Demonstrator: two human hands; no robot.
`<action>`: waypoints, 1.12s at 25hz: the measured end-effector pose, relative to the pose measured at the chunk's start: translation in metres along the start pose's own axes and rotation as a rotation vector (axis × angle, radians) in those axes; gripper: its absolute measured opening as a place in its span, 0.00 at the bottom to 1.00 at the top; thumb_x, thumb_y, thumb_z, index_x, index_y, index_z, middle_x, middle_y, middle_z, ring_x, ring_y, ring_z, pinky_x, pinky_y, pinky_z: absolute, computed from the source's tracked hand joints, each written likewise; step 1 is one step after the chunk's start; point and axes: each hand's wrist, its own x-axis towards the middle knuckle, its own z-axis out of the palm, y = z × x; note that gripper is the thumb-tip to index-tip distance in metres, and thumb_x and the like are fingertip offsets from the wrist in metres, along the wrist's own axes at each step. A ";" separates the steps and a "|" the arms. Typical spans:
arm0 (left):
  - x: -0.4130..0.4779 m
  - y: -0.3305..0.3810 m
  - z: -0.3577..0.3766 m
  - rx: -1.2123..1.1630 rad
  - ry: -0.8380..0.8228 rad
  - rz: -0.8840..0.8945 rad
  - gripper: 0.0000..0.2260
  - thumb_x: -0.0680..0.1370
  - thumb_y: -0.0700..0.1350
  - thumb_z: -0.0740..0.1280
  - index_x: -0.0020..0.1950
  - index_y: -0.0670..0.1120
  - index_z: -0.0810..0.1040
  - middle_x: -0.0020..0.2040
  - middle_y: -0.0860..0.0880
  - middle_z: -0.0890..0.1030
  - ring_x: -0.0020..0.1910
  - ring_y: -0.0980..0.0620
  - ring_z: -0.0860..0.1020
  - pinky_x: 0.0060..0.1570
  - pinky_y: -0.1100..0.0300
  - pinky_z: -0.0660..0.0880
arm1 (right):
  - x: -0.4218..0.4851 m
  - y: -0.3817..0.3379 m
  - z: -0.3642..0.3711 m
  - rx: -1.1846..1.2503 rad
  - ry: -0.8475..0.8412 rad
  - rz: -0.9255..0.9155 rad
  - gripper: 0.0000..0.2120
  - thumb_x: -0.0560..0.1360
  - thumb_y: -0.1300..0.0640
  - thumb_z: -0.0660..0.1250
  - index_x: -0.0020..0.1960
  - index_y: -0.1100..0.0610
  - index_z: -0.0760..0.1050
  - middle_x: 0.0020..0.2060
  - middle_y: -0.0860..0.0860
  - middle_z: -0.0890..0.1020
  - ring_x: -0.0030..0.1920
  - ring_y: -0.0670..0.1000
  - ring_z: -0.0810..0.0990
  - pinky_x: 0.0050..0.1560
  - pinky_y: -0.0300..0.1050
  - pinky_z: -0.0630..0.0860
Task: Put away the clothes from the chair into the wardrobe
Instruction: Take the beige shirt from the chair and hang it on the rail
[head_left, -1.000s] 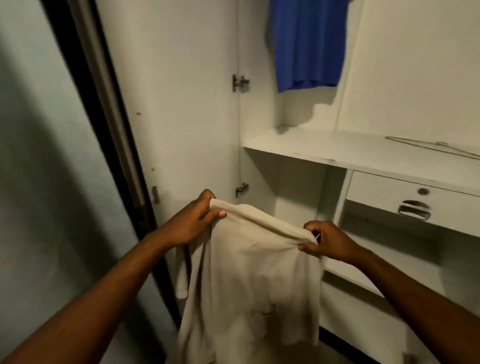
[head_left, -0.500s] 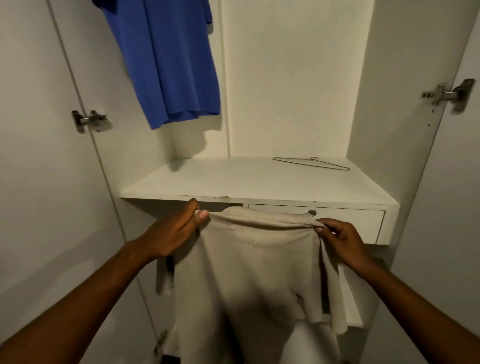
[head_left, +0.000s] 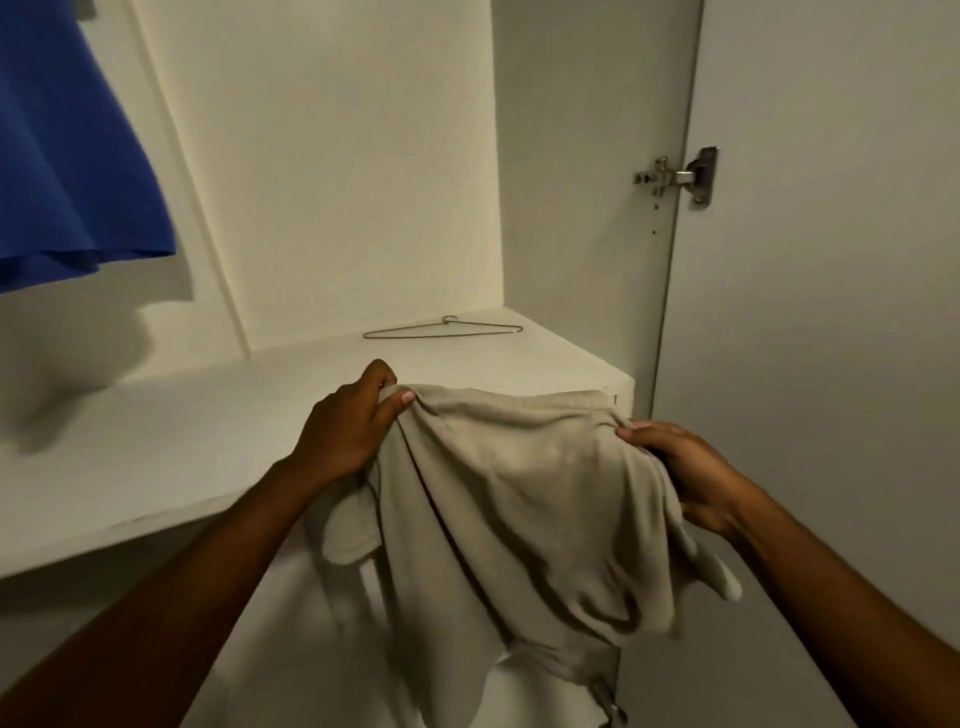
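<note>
Head view, looking forward and down into an open white wardrobe (head_left: 337, 156).

A blue garment (head_left: 67, 171) hangs inside at the upper left, so I judge that at least one piece is already put away. The beige garment (head_left: 519, 493) I am carrying is not yet stowed. It is in front of me, at the right front corner of the wardrobe's shelf (head_left: 156, 441). Its bunched top edge is at the level of the shelf's front lip, and the rest of the cloth hangs down below the shelf. I cannot tell whether the top edge rests on the shelf or is just above it. A bare wire hanger (head_left: 441, 331) lies flat at the back of the shelf, well apart from the garment. As I judge it, the garment has yet to be hung on that hanger or laid on the shelf. The chair is out of sight, so I cannot say how many clothes are left there.

My left hand (head_left: 343, 431) grips the top left corner of the beige garment. Its fingers (head_left: 376, 371) are curled over the cloth, and the thumb pinches a fold against them. My right hand (head_left: 680, 467) holds the top right side. Its fingers (head_left: 649, 431) are bent and clamped into the gathered fabric, which bulges between the two hands.

At the right stands the open wardrobe door (head_left: 831, 364), with its metal hinge (head_left: 680, 176) above my right hand.
</note>
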 end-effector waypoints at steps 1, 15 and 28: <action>0.019 0.006 0.010 -0.067 0.009 0.004 0.11 0.80 0.57 0.58 0.47 0.50 0.67 0.36 0.51 0.76 0.39 0.44 0.76 0.36 0.55 0.66 | -0.011 -0.002 0.010 0.049 0.001 0.016 0.17 0.72 0.60 0.67 0.58 0.68 0.78 0.54 0.63 0.83 0.53 0.61 0.80 0.55 0.50 0.78; -0.018 0.067 0.041 -0.989 -0.495 -0.177 0.10 0.77 0.50 0.67 0.49 0.44 0.82 0.45 0.45 0.84 0.47 0.47 0.82 0.46 0.58 0.78 | -0.049 0.039 0.116 -0.279 0.203 -0.372 0.22 0.77 0.71 0.58 0.61 0.50 0.79 0.42 0.49 0.85 0.39 0.48 0.82 0.39 0.43 0.79; -0.006 0.034 -0.010 -0.648 -0.544 0.019 0.20 0.63 0.55 0.78 0.45 0.42 0.82 0.41 0.46 0.85 0.38 0.54 0.80 0.41 0.60 0.76 | -0.046 0.092 0.083 -0.420 0.005 -0.098 0.07 0.72 0.61 0.73 0.48 0.52 0.79 0.40 0.44 0.85 0.42 0.42 0.83 0.42 0.35 0.77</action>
